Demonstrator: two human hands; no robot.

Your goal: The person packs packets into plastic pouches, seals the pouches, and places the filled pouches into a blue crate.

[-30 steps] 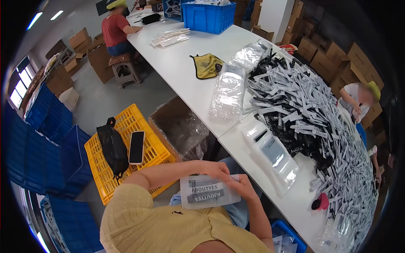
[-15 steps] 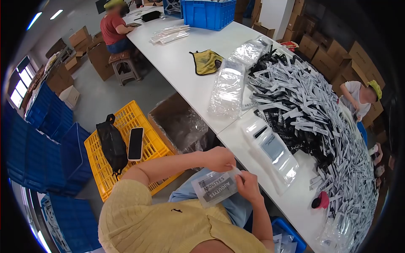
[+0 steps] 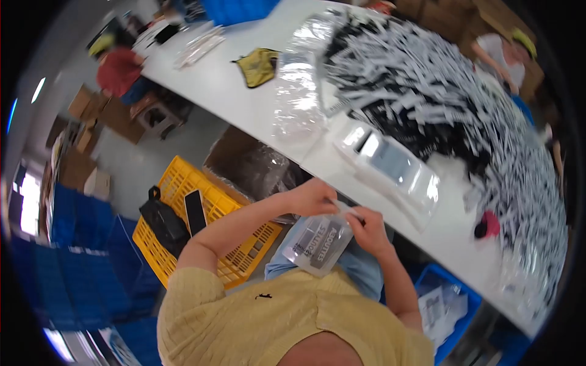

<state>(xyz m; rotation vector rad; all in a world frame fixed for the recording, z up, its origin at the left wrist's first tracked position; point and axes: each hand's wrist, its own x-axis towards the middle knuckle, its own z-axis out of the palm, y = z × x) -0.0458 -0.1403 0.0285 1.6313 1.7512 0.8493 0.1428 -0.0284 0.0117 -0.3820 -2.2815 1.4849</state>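
Observation:
Above my lap, my left hand [image 3: 314, 197] pinches one top corner of a clear plastic bag [image 3: 318, 244]. My right hand [image 3: 369, 230] grips the bag's other top corner, fingers closed. The bag hangs tilted between them, with grey and dark "ABOUTYES" lettering showing on or through it; I cannot tell which. On the white table [image 3: 244, 113] beyond lies a stack of clear bags [image 3: 390, 163] with a grey label. Past it spreads a large heap of white and black printed packets [image 3: 427, 85].
A yellow crate [image 3: 177, 177] on my left carries a black pouch [image 3: 163, 222] and a phone [image 3: 195, 212]. Beside it stands an open cardboard box [image 3: 229, 149]. A blue bin [image 3: 455, 323] with bags sits at my right. Two people [image 3: 119, 70] work farther off.
The view has turned, shifting the scene. Both hands still hold the bag at its top, and the bag hangs at a different tilt.

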